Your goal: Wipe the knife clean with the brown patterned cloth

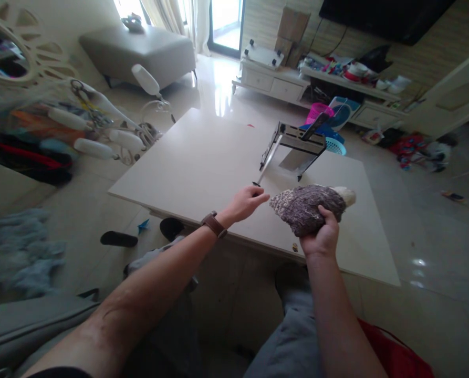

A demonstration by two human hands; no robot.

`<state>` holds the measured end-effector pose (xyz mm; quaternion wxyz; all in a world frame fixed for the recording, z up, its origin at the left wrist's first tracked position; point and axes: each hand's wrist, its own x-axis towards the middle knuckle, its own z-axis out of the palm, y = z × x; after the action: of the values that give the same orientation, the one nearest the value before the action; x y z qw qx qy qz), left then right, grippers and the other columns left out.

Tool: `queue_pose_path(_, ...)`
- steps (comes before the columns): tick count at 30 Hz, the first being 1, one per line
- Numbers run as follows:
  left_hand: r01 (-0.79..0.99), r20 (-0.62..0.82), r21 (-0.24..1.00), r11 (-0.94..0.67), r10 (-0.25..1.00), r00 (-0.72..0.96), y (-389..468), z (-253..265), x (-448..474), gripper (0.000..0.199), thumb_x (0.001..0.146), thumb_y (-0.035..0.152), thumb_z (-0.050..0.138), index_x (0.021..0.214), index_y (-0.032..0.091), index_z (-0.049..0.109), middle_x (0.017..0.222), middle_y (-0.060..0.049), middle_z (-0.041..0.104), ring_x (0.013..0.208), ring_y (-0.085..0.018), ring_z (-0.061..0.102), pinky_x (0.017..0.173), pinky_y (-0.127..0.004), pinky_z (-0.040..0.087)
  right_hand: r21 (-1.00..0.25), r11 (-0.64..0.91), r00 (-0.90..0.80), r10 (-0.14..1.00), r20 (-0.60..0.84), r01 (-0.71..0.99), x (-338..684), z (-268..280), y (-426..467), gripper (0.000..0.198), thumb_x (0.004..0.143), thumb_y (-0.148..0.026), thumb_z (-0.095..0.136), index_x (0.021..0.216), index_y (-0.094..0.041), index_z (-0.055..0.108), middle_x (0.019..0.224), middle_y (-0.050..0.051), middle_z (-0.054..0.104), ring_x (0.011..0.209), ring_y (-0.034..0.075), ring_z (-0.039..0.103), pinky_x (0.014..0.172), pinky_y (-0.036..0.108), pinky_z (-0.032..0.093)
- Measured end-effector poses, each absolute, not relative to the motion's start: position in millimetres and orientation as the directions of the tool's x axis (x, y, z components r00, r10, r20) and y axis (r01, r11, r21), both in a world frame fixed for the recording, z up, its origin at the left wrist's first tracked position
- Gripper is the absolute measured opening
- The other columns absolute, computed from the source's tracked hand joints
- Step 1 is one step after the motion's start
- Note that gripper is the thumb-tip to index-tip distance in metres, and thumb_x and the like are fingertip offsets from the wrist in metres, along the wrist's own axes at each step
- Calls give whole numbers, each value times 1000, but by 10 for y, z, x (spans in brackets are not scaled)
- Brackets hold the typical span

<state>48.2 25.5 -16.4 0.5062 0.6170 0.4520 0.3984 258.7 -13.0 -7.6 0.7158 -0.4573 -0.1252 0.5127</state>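
My right hand (324, 235) grips a rough, dark brown lump (309, 207) from below, its thumb across the near side. The lump has a pale, speckled left end and a smooth cream-coloured tip on the right; its kind is unclear. My left hand (248, 203), a brown-strapped watch (214, 224) on its wrist, is closed beside the lump's left end. Whatever its curled fingers hold, if anything, is hidden. Just beyond both hands, a black-and-silver metal frame (302, 137) stands on the white table (187, 163). A slanted silver rod (271, 157) comes down from it, its black lower end close to my left hand.
A small brownish piece (294, 247) lies at the table's near edge. Behind the table are a pink basket (319, 111) and a light-blue basket (335, 146). A lamp-like fitting with white shades (145, 79) is at left. My legs (293, 331) are below the table edge.
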Motion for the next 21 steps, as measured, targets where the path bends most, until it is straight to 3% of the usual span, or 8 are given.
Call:
queue_pose_path(3, 234, 103, 938, -256, 851, 515, 135, -127, 633, 45, 91, 45, 60, 57, 20, 45, 61, 3, 39, 62, -12, 36, 60, -31, 25, -773, -5, 345, 893, -289, -634, 2489, -80, -153, 42, 74, -28, 76, 115, -22, 72, 108, 3, 80, 101, 24, 75, 97, 49, 62)
queue_pose_path(6, 259, 122, 899, -354, 769, 628, 92, -122, 705, 43, 92, 42, 60, 57, 19, 48, 60, 3, 42, 61, -12, 35, 61, -33, 25, -765, -4, 304, 917, -260, -644, 2454, -27, -201, 43, 76, -32, 76, 117, -22, 72, 109, 4, 79, 101, 25, 74, 96, 50, 62)
queue_pose_path(11, 230, 158, 886, -403, 728, 667, 99, -98, 683, 42, 93, 41, 58, 59, 20, 46, 64, 2, 43, 65, -13, 38, 66, -32, 28, -767, 57, 297, 938, -178, -639, 2473, 77, -258, 39, 76, -32, 73, 114, -24, 73, 109, 2, 79, 99, 23, 74, 90, 44, 63)
queue_pose_path(21, 201, 190, 868, -454, 678, 710, -55, -43, 755, 40, 85, 34, 64, 58, 22, 37, 67, 1, 45, 66, -15, 40, 68, -34, 31, -733, -22, 232, 942, -244, -679, 2458, -23, -202, 31, 74, -34, 71, 102, -23, 72, 97, 0, 78, 93, 23, 74, 88, 41, 63)
